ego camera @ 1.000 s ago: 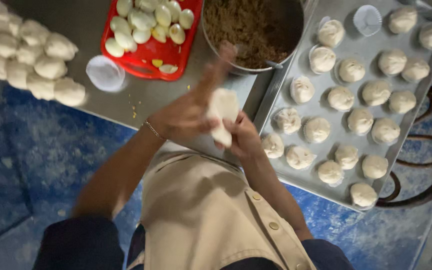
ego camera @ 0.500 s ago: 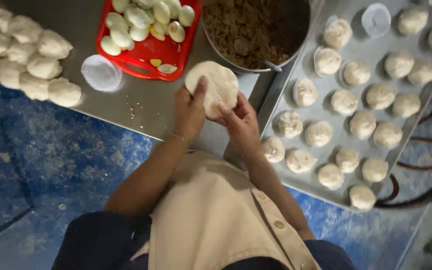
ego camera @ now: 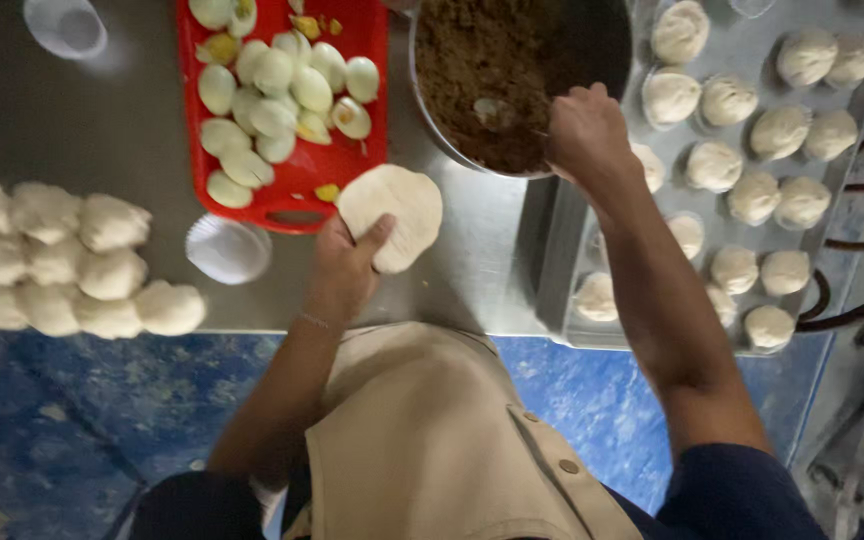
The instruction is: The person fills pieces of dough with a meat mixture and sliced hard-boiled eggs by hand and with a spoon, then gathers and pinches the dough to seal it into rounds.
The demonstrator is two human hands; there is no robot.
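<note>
My left hand (ego camera: 347, 268) holds a flattened round of white dough (ego camera: 392, 215) above the steel table, thumb laid across its lower edge. My right hand (ego camera: 582, 130) reaches into a metal bowl (ego camera: 607, 40) of brown crumbly filling (ego camera: 472, 70) and grips a spoon (ego camera: 497, 110) whose bowl lies in the filling. A red tray (ego camera: 372, 40) of halved boiled eggs (ego camera: 272, 90) sits just beyond the dough round.
Several raw dough balls (ego camera: 62, 265) are piled at the table's left edge. A white paper cup liner (ego camera: 227, 250) lies near the red tray, a plastic cup (ego camera: 64, 25) farther back. A metal baking tray (ego camera: 752, 150) on the right holds several filled buns (ego camera: 782, 125).
Both hands were pressing the dough together; now my left hand alone holds the flattened round, and my right hand has gone to the spoon in the filling bowl. The camera has moved closer.
</note>
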